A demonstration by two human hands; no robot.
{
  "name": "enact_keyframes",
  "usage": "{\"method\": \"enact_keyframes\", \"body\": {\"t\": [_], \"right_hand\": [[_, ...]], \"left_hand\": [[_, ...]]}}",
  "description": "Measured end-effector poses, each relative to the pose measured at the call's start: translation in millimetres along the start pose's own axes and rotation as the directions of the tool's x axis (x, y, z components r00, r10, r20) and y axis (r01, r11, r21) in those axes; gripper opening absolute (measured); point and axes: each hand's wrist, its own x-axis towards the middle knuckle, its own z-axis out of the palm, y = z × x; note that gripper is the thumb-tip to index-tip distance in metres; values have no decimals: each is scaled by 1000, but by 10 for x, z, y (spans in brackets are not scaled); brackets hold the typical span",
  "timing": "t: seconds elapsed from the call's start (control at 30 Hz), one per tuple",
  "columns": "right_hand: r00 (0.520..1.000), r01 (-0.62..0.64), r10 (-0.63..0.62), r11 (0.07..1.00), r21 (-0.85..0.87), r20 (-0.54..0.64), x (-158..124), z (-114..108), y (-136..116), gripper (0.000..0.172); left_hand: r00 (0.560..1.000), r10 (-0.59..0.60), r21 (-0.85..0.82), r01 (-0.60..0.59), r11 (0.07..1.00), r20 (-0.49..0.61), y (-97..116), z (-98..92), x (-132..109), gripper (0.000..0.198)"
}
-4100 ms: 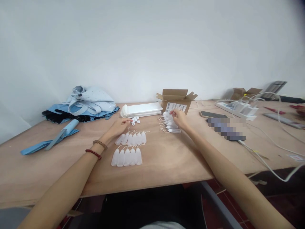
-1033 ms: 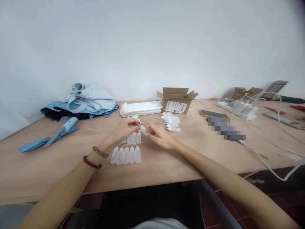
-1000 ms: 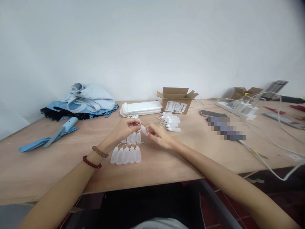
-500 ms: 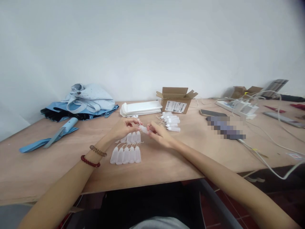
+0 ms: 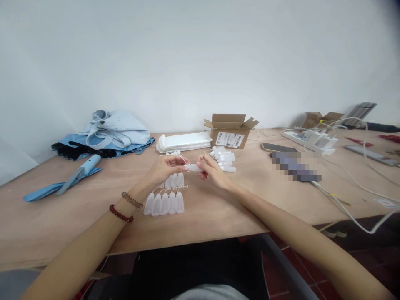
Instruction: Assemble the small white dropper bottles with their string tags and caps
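Note:
Between my hands is a small translucent white plastic tube [image 5: 194,167] with a thin cord, held level above the table. My left hand [image 5: 168,166] pinches its corded end at the left. The fingers of my right hand [image 5: 212,171] are closed on its other end. Below my left hand, a row of similar tubes [image 5: 164,203] lies side by side, cords pointing away from me. Behind it another row [image 5: 175,181] is partly hidden by my left hand. Past my right hand lies a pile of more tubes [image 5: 225,156] with cords to the left.
An open cardboard box [image 5: 229,131] and a stack of white packets [image 5: 184,141] stand by the wall. Blue cloth and a bag [image 5: 118,129] lie at left with a folded umbrella handle [image 5: 91,163]. Phones [image 5: 279,148], a power strip [image 5: 312,141] and white cables [image 5: 346,214] occupy the right.
The tube in my hands has turned from tilted to nearly level, showing more of its body. My right hand has shifted slightly right and its fingers have curled; my left wrist moved slightly right.

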Motion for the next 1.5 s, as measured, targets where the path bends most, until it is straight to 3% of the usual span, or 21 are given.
{"method": "enact_keyframes", "body": {"t": [0.13, 0.23, 0.37, 0.53, 0.8, 0.93, 1.03, 1.17, 1.3, 1.5], "right_hand": [[999, -31, 35, 993, 118, -33, 24, 12, 21, 19], [998, -34, 41, 986, 163, -37, 11, 25, -18, 21], [999, -32, 38, 982, 187, -29, -19, 37, -82, 22], [999, -41, 43, 977, 209, -3, -23, 49, -123, 23], [999, -50, 47, 986, 159, 25, -8, 51, -67, 23], [996, -85, 80, 981, 175, 39, 8, 31, -18, 23], [994, -104, 98, 977, 186, 39, 9, 24, -24, 24], [996, -84, 79, 978, 192, 31, -3, 39, -75, 24], [996, -89, 84, 979, 183, 33, -8, 59, -89, 24], [991, -133, 134, 976, 174, 5, 6, 40, -3, 30]], "left_hand": [[998, -56, -124, 55, 991, -8, -11, 15, 7, 29], [990, -127, -226, 136, 965, 55, -31, 3, 11, 29], [968, -209, -189, 234, 954, 142, -23, -8, -7, 29], [981, -134, -79, 146, 986, 137, 54, 22, -33, 24], [975, -190, -39, 196, 980, 117, 81, 37, -39, 41], [987, -90, -2, 91, 996, 134, 35, 7, -25, 31], [993, -36, -3, 37, 999, 109, 18, -10, -16, 35], [989, -98, -28, 101, 994, 109, 27, 2, -10, 35], [975, -199, 23, 198, 980, 97, 7, 28, 8, 49], [987, -41, 107, 25, 994, 153, 15, 25, -6, 35]]}}
